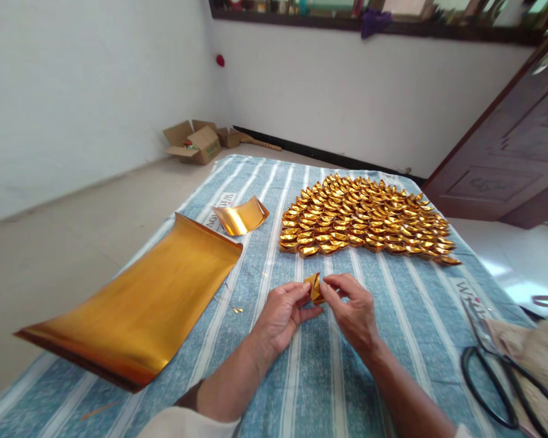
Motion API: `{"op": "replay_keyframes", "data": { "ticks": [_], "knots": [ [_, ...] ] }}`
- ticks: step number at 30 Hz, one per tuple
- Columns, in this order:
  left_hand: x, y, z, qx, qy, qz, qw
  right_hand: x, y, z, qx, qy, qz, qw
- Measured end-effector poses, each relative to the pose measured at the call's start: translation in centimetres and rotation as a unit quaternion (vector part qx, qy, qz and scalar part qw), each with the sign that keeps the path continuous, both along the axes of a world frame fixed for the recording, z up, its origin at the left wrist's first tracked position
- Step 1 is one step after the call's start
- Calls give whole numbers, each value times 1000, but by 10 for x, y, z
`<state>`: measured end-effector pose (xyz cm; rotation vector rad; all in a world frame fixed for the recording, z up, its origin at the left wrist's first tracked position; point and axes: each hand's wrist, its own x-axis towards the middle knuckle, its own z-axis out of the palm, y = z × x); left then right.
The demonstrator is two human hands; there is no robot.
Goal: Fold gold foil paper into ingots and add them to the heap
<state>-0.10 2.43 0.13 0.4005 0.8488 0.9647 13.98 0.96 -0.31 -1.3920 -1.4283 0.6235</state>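
A small piece of folded gold foil paper [316,288] is pinched between my two hands, above the striped cloth. My left hand [287,311] grips its left side, thumb on top and fingers beneath. On its right side, the thumb and fingertips of my right hand [354,307] press the paper. Just beyond my hands, many folded gold paper ingots [365,216] lie packed in overlapping rows. To the left rests a large sheet of gold foil paper [141,298] with curled edges. A small curved stack of cut gold paper [242,217] sits farther back.
Black-handled scissors [488,365] lie at the right edge by a beige cloth [545,350]. The blue striped tablecloth [265,377] holds a few gold scraps [238,310]. Open cardboard boxes [196,143] stand on the floor; a brown door [511,134] is at right.
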Motion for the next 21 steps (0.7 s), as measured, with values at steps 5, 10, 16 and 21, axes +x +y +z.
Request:
{"op": "replay_keyframes", "data": {
  "ticks": [5,10,16,21],
  "knots": [
    [2,-1,0,6,-12,-28,1000,-4,1,3,-2,26,4,1000],
    [4,-1,-1,8,-5,-23,1000,-3,3,4,-47,97,11,994],
    [8,-2,0,47,10,-19,999,-2,6,-1,-62,146,-6,987],
    [10,-4,2,64,12,-19,998,-3,6,0,-59,138,-15,989]
  ]
}}
